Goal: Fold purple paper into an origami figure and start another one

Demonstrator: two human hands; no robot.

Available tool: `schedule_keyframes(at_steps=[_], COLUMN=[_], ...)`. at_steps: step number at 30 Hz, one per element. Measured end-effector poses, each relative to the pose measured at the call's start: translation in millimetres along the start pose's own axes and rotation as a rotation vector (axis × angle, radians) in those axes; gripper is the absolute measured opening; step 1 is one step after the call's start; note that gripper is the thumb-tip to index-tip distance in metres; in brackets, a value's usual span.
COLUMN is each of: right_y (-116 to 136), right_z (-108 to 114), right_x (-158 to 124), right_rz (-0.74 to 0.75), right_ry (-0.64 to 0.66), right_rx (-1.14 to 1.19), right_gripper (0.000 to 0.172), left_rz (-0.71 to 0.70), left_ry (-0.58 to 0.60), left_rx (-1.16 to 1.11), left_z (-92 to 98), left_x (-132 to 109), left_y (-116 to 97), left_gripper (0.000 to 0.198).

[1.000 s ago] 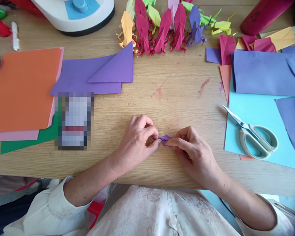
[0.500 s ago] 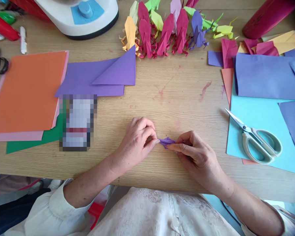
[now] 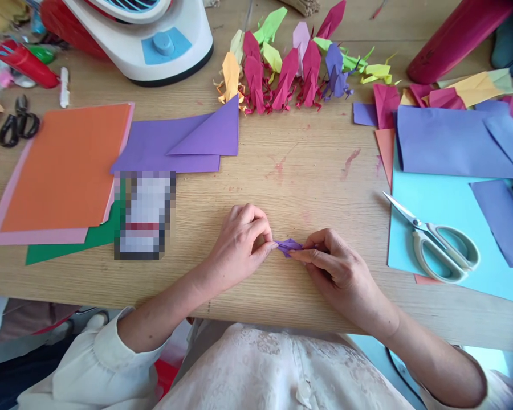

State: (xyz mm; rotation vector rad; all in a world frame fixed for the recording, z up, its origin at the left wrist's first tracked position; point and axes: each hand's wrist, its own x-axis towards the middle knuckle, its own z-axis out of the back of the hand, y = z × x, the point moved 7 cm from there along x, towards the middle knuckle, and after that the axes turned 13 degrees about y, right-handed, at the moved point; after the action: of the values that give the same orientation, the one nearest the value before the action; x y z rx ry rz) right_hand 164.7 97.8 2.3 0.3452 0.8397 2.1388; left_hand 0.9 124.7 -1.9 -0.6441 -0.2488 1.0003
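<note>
A small folded purple paper piece (image 3: 289,246) lies low over the wooden table (image 3: 290,171), held from both ends. My left hand (image 3: 241,239) pinches its left tip between thumb and fingers. My right hand (image 3: 337,270) pinches its right end, fingers curled over the rest, so most of the piece is hidden. A row of finished folded paper figures (image 3: 290,74) in pink, yellow, green and purple stands at the far side of the table.
Orange, pink and green sheets (image 3: 64,171) are stacked at left, a folded purple sheet (image 3: 183,142) beside them. White-handled scissors (image 3: 436,242) rest on a light blue sheet (image 3: 436,216) at right under purple sheets. A white appliance (image 3: 154,34), black scissors (image 3: 17,122) and a red tube (image 3: 457,40) sit at the back.
The view has tilted up slightly, showing more of the table's far side. Both hands keep their pinch on the purple piece, with only small finger shifts.
</note>
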Motion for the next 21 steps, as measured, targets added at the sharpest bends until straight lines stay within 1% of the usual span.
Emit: schedule_keyframes(at_steps=[2,4,8,11,15,21], right_y=[0,0,0,-2,-3,-3], right_z=[0,-1,-1,-3,-4,-3], right_x=[0,0,-1,-2,-2,-1], right_rz=[0.003,0.007,0.017,0.013,0.021,0.037], right_ry=[0.003,0.002,-0.016,-0.017,-0.010,-0.039], right_rx=[-0.001,-0.003,-0.009,-0.005,0.007,0.014], right_gripper=[0.031,0.031,0.030,0.029,0.030,0.030], left_rz=[-0.006,0.016,0.120,0.163,0.158,0.141], left_ry=[0.003,-0.005,-0.017,0.024,0.096,0.074], left_rx=[0.024,0.060,0.130,0.168,0.146,0.173], left_z=[-1.2,-2.0,-1.6,-1.1,-2.5,-8.2], left_x=[0,1,2,5,12,21], left_y=[-1,-1,-1,0,6,8], left_gripper=[0.012,0.015,0.023,0.032,0.045,0.051])
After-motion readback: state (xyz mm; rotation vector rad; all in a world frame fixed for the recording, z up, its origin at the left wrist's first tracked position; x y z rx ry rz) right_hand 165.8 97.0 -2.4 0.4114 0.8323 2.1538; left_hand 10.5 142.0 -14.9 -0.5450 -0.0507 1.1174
